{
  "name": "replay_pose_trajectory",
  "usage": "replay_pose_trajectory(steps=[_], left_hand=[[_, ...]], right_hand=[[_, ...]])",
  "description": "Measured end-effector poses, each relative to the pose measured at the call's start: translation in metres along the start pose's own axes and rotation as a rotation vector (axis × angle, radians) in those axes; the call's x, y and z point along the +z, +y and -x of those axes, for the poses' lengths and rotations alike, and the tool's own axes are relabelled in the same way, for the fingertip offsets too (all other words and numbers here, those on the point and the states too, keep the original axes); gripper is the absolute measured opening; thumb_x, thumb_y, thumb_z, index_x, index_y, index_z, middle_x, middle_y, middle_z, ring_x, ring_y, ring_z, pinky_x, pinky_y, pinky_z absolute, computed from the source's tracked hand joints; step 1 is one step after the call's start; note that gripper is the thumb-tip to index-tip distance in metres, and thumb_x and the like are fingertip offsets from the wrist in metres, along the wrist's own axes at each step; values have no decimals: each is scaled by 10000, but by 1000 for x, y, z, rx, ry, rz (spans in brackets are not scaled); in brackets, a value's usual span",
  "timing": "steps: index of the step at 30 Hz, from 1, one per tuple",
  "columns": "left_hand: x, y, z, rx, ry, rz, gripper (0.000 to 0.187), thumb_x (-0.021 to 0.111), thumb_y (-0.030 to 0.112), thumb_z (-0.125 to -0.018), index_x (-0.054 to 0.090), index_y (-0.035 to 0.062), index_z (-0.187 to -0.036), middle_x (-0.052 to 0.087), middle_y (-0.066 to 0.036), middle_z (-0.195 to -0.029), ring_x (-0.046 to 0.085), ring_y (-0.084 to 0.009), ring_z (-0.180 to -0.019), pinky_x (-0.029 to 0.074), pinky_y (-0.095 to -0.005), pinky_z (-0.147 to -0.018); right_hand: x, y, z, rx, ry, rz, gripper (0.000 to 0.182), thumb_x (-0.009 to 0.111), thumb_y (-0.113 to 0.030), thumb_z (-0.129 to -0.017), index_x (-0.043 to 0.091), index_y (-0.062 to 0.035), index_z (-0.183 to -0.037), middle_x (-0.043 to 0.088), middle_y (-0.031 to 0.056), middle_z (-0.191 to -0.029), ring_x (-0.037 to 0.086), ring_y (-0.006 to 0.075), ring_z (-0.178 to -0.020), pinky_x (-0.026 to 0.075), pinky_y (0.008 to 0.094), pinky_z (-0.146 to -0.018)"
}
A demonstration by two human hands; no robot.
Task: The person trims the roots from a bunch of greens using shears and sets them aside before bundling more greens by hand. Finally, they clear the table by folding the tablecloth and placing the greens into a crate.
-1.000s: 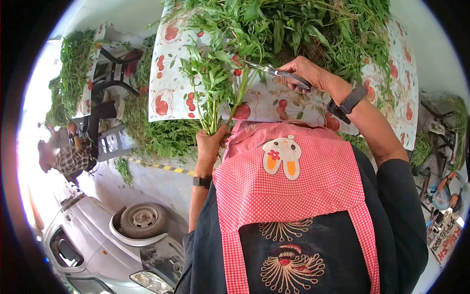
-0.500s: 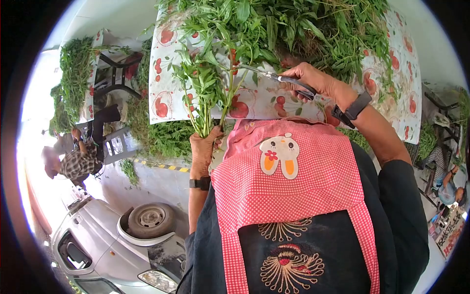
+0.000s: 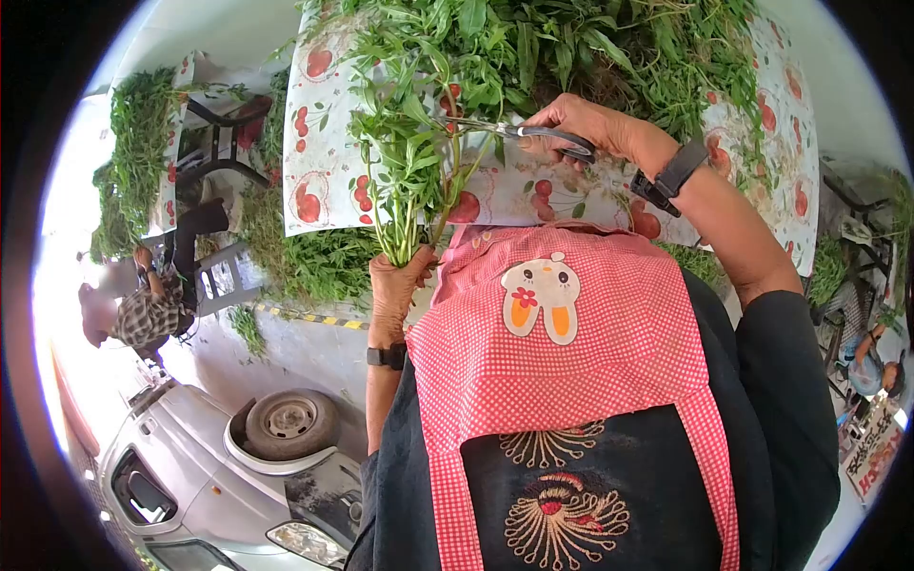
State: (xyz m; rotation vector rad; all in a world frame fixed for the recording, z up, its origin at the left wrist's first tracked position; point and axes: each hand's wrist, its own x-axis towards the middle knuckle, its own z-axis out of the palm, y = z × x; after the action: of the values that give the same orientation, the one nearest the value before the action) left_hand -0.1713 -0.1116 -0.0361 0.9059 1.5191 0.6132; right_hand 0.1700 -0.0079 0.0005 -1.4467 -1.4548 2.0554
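Observation:
My left hand (image 3: pixel 398 285) is closed around the lower ends of a bunch of leafy green stems (image 3: pixel 407 181), held upright at the table's near edge. In my right hand (image 3: pixel 595 128) is a pair of scissors (image 3: pixel 506 129), its handles gripped and its blades pointing left. The blade tips reach in among the stems on the bunch's right side; whether they touch a stem is hard to tell. Beyond both hands lies a large heap of the same leafy plants (image 3: pixel 571 48), with brownish roots or dry stalks in its middle.
A cherry-patterned cloth covers the table (image 3: pixel 319 181). More greens (image 3: pixel 324 266) lie on the floor below it. At left, a person in a checked shirt (image 3: pixel 148 314) sits by another plant-laden table; a silver vehicle (image 3: pixel 209 466) stands nearer. Another person (image 3: pixel 868 366) is far right.
My right hand has moved the scissors a little left and farther from my body, bringing the blades higher along the stems. The left hand keeps its hold almost unmoved.

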Motion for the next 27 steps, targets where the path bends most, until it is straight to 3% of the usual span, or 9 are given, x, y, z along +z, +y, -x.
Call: replay_pose_trajectory(steps=[8,11,13,14,16,17,19,27], left_hand=[[-25,-9,-6,45,31,-39,68,704,93,-776,689,28,-786,665,-30,-697,525,-46,-498,396,-187,-433],[-32,-3,0,57,70,-50,64,708,81,-767,685,27,-792,645,-7,-667,499,-43,-478,380,-187,-427],[-44,-6,1,-1,133,5,84,713,88,-766,684,25,-814,636,-3,-652,490,-42,-470,377,-186,-423],[-47,-7,2,8,143,75,120,727,115,-762,685,30,-837,640,-16,-650,492,-47,-460,373,-184,-407],[-46,-4,3,1,175,151,136,733,129,-761,685,31,-843,642,-27,-649,496,-51,-455,375,-184,-399],[-45,0,3,-1,203,226,152,740,143,-760,685,33,-850,644,-38,-648,500,-55,-450,377,-184,-391],[-40,6,3,-13,213,272,175,740,152,-763,678,30,-872,648,-59,-671,510,-67,-448,386,-185,-385],[-28,23,-3,53,48,520,203,675,209,-834,629,27,-914,598,-45,-691,502,-90,-462,386,-185,-382]], right_hand=[[-8,15,3,-39,-16,45,373,682,-185,-807,620,-96,-1164,551,-20,-651,508,45,-503,396,186,-391],[-9,29,17,-9,87,-64,353,640,-174,-838,606,-107,-1183,597,18,-669,521,57,-504,415,217,-423],[-8,49,34,-288,252,311,404,656,-205,-812,589,-128,-1203,650,55,-747,585,138,-567,465,286,-519],[-9,62,43,-287,245,312,404,656,-205,-812,589,-128,-1203,650,55,-747,585,138,-567,465,286,-519],[-10,91,59,-278,471,588,409,653,-236,-787,593,-118,-1173,670,116,-842,623,275,-652,479,363,-631],[-10,101,64,-286,470,588,409,653,-236,-787,593,-118,-1173,670,116,-842,623,275,-652,479,363,-631],[-6,116,71,-78,564,757,405,636,-225,-757,602,-131,-1149,642,174,-913,612,366,-763,480,405,-691],[13,124,76,-18,663,726,496,608,-156,-702,552,-159,-1195,635,173,-956,597,364,-846,474,419,-744]])
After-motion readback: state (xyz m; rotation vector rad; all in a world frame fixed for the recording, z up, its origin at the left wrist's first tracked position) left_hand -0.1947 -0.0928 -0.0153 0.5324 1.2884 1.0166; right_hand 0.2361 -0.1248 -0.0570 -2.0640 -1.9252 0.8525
